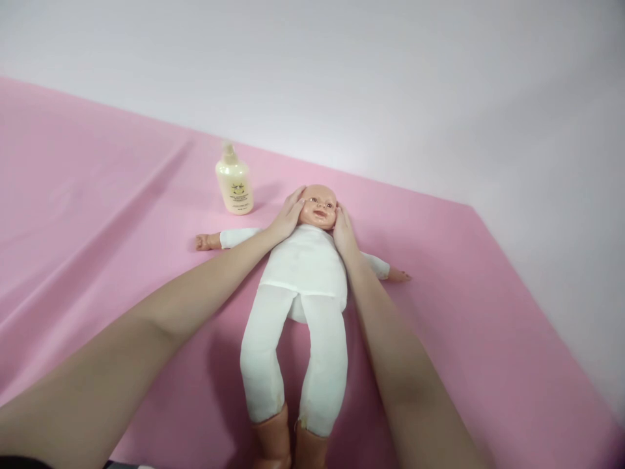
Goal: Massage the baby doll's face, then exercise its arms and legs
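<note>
A baby doll [307, 264] in a white cloth suit lies on its back, its head at the far end and its feet towards me. My left hand [290, 215] rests along one side of the doll's head, fingers stretched out and flat. Against the opposite cheek lies my right hand [344, 233], also with straight fingers. The head sits between both palms, and neither hand is closed round it. The doll's arms reach out sideways beneath my forearms.
A pale yellow pump bottle [235, 185] stands upright left of the doll's head. Pink cloth [439, 273] covers the surface, with long folds on the left. Its far edge meets a white wall or floor [390, 85]; which one I cannot tell.
</note>
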Demonstrator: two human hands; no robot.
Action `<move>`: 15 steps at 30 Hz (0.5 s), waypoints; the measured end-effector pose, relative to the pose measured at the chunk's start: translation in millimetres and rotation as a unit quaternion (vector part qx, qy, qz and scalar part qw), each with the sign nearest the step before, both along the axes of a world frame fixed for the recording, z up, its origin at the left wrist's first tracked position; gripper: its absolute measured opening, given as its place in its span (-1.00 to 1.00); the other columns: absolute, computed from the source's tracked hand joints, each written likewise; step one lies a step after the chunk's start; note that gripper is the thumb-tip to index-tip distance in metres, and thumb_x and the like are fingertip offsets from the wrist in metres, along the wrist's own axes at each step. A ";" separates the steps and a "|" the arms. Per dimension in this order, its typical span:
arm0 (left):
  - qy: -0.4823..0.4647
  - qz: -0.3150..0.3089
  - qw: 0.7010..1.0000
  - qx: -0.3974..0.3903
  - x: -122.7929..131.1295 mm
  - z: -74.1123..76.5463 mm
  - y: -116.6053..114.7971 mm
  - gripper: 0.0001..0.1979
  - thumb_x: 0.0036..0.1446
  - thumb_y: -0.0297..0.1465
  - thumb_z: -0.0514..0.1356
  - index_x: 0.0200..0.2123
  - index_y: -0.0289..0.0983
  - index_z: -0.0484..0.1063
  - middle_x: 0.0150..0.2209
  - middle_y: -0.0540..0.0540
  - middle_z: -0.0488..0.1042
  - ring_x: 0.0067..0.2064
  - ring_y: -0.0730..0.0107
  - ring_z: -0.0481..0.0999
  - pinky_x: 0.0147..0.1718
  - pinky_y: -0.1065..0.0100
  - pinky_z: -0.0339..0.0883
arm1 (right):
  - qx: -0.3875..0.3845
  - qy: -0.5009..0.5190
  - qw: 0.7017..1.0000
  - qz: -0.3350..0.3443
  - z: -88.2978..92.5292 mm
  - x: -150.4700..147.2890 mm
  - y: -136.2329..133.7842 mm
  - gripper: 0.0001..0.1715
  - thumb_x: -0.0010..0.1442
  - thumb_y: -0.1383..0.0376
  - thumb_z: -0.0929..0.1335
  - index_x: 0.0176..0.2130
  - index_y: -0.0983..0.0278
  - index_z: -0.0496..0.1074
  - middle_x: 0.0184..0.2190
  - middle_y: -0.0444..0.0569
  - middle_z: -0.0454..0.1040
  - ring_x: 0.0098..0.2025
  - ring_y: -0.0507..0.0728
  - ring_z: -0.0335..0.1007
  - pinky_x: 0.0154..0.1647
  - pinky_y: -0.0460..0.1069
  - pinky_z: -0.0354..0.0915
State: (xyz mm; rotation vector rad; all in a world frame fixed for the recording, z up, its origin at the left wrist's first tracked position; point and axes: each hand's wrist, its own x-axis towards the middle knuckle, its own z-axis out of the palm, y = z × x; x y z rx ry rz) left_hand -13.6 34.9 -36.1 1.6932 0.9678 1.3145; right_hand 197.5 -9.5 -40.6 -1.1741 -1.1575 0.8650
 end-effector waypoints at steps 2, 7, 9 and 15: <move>0.002 0.002 1.000 -0.003 0.5 0.1 0.5 -0.15 0.64 0.31 0.06 0.66 -0.10 0.40 0.77 -0.30 0.40 0.86 -0.13 0.23 0.89 -0.16 -0.03 | 0.001 -0.007 1.000 -0.002 1.3 -0.1 -0.7 -0.18 0.58 -0.36 0.36 0.47 0.05 0.57 0.61 0.06 0.60 0.71 0.32 0.45 0.91 0.37 0.23; 0.026 0.008 1.000 -0.005 0.5 -0.2 2.4 -0.11 0.66 0.29 0.02 0.69 -0.18 0.36 0.77 -0.36 0.38 0.87 -0.14 0.22 0.89 -0.15 -0.03 | -0.007 0.002 1.000 0.010 6.8 -2.0 -1.4 -0.30 0.62 -0.26 0.33 0.41 0.06 0.58 0.56 0.05 0.65 0.66 0.30 0.54 0.89 0.36 0.29; 0.029 0.002 1.000 -0.002 -1.2 -0.2 2.3 -0.12 0.67 0.30 0.01 0.70 -0.15 0.36 0.79 -0.33 0.36 0.89 -0.13 0.19 0.89 -0.14 -0.04 | -0.007 0.011 1.000 0.015 9.2 -3.4 -1.8 -0.34 0.62 -0.25 0.33 0.38 0.06 0.60 0.52 0.03 0.69 0.62 0.29 0.58 0.85 0.34 0.37; 0.017 -0.010 1.000 0.000 -4.5 6.1 -3.9 -0.15 0.66 0.30 0.05 0.68 -0.11 0.38 0.80 -0.30 0.34 0.90 -0.12 0.13 0.91 -0.16 -0.12 | -0.001 0.015 1.000 0.017 12.1 -4.9 -3.2 -0.39 0.63 -0.23 0.36 0.32 0.06 0.62 0.46 0.01 0.74 0.59 0.30 0.61 0.82 0.35 0.43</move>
